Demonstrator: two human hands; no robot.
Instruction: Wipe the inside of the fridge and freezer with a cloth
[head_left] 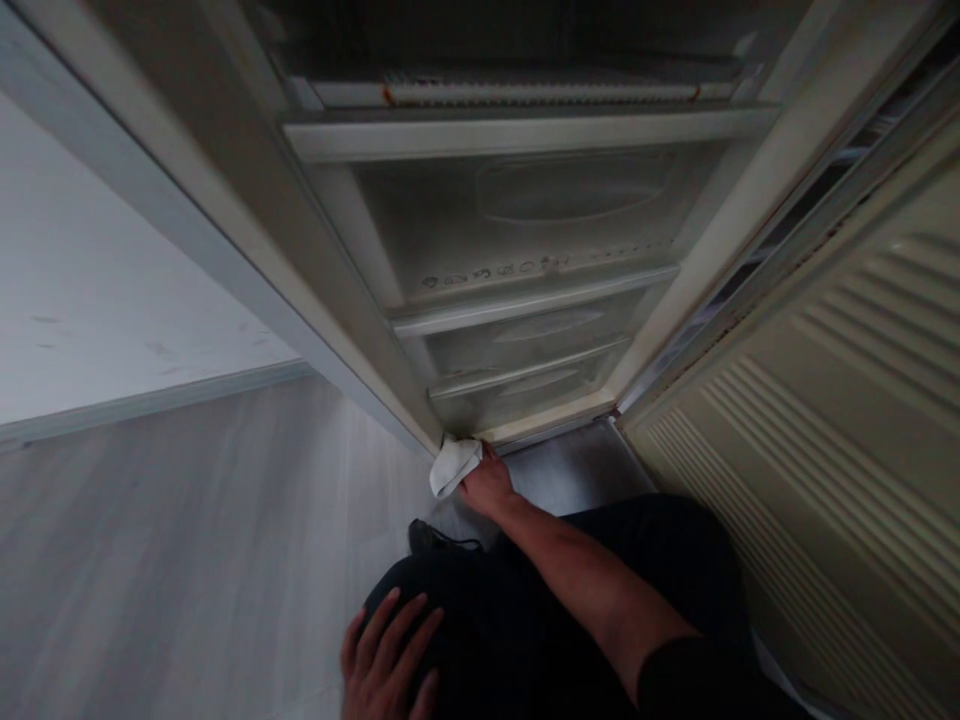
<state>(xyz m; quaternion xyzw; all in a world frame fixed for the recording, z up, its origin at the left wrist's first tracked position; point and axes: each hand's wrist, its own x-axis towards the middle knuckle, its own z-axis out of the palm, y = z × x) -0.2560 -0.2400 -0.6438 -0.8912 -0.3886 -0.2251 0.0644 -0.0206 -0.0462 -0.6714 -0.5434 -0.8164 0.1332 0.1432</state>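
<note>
One of the hands (487,482) presses cloth (455,466) to freezer (525,135)

The light is dim and flat, a soft, diffuse glow falling on the pale wall (112,270) while the inside of the upright freezer (517,220) sinks into murky grey shadow. The dark trousers (645,560) lose almost all detail, the wide lens bows straight edges towards the corners, and the whole picture looks slightly soft and grainy.
</note>
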